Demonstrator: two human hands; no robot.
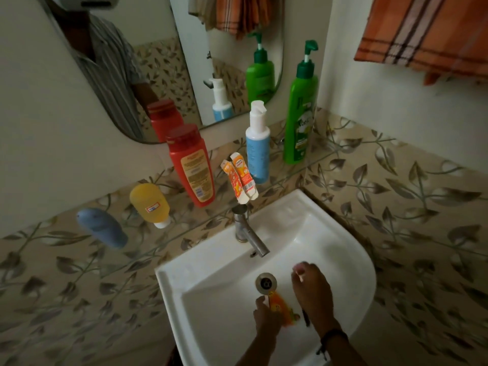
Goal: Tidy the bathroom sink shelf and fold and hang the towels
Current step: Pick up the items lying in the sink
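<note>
1. While both hands were lowered into the white ceramic sink basin (330,228), an orange tube (284,309) was seen lying near the round metal drain (266,282), between the two hands.
2. The left hand (265,317) was placed against the tube's left side with its fingers curled towards it; whether they were clamped on it could not be told.
3. The right hand (313,289) was held over the basin just right of the tube, its fingers loosely bent and closed on nothing visible; a dark band was worn at that wrist.
4. Along the glass shelf (286,175) above the steel tap (249,235), a pale blue bottle (103,227), a yellow bottle (150,204), a red bottle (191,165), two small orange-and-white tubes (240,178), a blue-and-white pump bottle (257,143) and a tall green pump bottle (301,107) were stood in a row.
5. An orange checked towel (427,30) was hung at the upper right, on the wall beside the mirror (163,62).
</note>
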